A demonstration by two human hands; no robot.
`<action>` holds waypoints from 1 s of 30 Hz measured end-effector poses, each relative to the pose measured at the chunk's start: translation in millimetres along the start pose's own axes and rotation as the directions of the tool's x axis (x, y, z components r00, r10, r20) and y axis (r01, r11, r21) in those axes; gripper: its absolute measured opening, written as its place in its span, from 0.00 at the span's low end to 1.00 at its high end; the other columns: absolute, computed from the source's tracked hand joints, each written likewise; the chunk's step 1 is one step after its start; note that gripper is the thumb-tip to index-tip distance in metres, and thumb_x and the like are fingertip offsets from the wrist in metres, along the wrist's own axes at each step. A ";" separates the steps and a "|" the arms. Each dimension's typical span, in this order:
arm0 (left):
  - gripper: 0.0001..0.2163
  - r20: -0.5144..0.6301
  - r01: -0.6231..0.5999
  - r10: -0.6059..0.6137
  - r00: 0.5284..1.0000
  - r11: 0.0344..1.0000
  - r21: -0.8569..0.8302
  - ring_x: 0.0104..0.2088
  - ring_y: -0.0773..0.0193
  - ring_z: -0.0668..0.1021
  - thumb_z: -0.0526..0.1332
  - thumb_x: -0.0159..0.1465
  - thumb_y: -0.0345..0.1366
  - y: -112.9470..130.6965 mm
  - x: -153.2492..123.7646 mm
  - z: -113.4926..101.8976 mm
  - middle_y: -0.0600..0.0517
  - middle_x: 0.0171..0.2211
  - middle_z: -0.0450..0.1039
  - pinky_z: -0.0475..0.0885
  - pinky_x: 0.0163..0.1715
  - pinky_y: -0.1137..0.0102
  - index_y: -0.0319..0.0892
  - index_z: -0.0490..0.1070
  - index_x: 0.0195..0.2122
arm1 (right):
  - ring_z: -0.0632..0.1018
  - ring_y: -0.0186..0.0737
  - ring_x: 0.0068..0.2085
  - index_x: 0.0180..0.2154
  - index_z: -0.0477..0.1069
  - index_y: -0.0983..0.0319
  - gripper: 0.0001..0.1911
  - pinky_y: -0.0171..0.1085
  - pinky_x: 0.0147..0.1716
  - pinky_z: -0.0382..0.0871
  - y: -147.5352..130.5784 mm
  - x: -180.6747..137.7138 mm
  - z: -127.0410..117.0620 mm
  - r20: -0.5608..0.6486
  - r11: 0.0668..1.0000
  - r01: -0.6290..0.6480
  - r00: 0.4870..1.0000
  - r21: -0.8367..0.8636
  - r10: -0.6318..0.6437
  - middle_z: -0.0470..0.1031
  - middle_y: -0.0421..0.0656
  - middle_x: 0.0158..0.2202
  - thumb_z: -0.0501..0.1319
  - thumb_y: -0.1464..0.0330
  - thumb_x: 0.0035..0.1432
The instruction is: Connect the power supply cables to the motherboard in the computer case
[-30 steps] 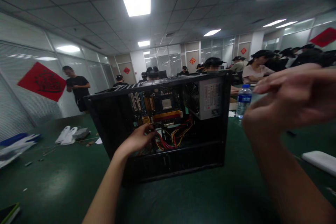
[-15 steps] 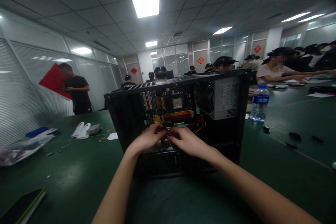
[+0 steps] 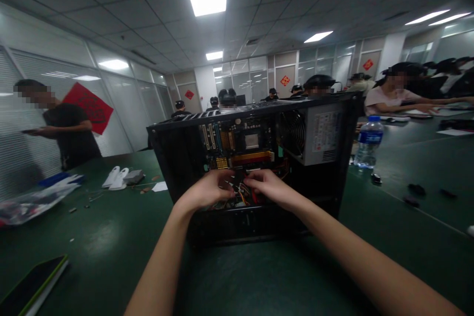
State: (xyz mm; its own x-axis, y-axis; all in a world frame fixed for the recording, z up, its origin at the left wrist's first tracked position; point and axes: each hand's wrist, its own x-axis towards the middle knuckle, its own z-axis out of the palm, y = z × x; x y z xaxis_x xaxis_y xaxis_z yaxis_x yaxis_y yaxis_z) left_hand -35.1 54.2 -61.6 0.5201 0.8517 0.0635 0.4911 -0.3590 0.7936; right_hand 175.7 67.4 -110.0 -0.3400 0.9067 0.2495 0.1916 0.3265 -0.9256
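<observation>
A black computer case point(image 3: 163, 158) stands open-sided on the green table, its circuit board point(image 3: 237, 133) and grey power supply point(image 3: 322, 136) showing. Inside its lower middle hangs a bundle of thin coloured cables point(image 3: 243, 195). My left hand point(image 3: 209, 188) reaches in at the left of the bundle, thumb and fingers curved and apart, with no clear hold on anything. From the right my right hand point(image 3: 272, 187) pinches a cable close to a dark connector point(image 3: 239, 178); its fingertips are partly hidden.
A water bottle point(image 3: 369, 143) stands right of the case, with small dark objects point(image 3: 416, 189) beyond. To the left lie white objects point(image 3: 116, 177), a grey block point(image 3: 133, 177), a plastic bag point(image 3: 40, 205) and a green-edged dark object point(image 3: 35, 284). Other people sit or stand around.
My hands have drawn apart a little, and the left fingers have opened. More of the cables shows between them. The standing person at the left has moved further left.
</observation>
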 end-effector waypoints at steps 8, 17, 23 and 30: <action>0.27 -0.042 -0.005 0.007 0.999 0.999 0.046 0.40 0.56 0.81 0.66 0.52 0.30 -4.3 2.5 7.5 0.43 0.42 0.79 0.75 0.38 0.66 0.34 0.68 0.55 | 0.68 0.33 0.28 0.29 0.72 0.66 0.14 0.32 0.27 0.58 -4.7 -1.9 2.9 0.006 0.999 -0.036 0.999 0.009 0.036 0.70 0.41 0.26 0.60 0.60 0.53; 0.18 -0.300 -0.087 0.097 0.949 0.995 0.046 0.41 0.57 0.81 0.67 0.55 0.31 14.3 1.9 8.9 0.43 0.43 0.80 0.75 0.41 0.65 0.35 0.75 0.47 | 0.77 0.40 0.37 0.35 0.73 0.64 0.15 0.37 0.37 0.67 -14.2 -2.2 -1.3 -0.013 0.986 0.155 0.988 0.063 -0.155 0.78 0.45 0.36 0.60 0.59 0.56; 0.17 -0.303 -0.150 0.130 0.944 0.988 -0.045 0.43 0.58 0.81 0.66 0.56 0.29 19.7 0.3 10.7 0.44 0.45 0.80 0.75 0.46 0.65 0.35 0.74 0.48 | 0.79 0.41 0.34 0.39 0.67 0.62 0.16 0.40 0.39 0.72 -17.7 -0.8 1.6 -0.137 0.970 0.097 0.988 0.223 -0.068 0.78 0.43 0.33 0.64 0.62 0.50; 0.22 -0.255 -0.203 0.177 0.951 0.976 -0.079 0.45 0.57 0.81 0.67 0.55 0.27 22.4 -3.0 11.4 0.42 0.51 0.77 0.75 0.47 0.64 0.34 0.73 0.52 | 0.81 0.45 0.46 0.47 0.70 0.63 0.21 0.43 0.48 0.75 -23.1 -2.2 -2.6 -0.197 0.951 0.171 0.973 0.257 -0.122 0.79 0.48 0.46 0.65 0.67 0.49</action>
State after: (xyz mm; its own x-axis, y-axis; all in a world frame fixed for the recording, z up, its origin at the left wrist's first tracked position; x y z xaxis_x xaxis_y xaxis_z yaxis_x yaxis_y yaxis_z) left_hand -17.6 39.3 -50.9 0.4032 0.8432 0.3554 0.3185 -0.4934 0.8094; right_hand 174.4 58.5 -88.5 -0.1726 0.8948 0.4118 -0.1123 0.3975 -0.9107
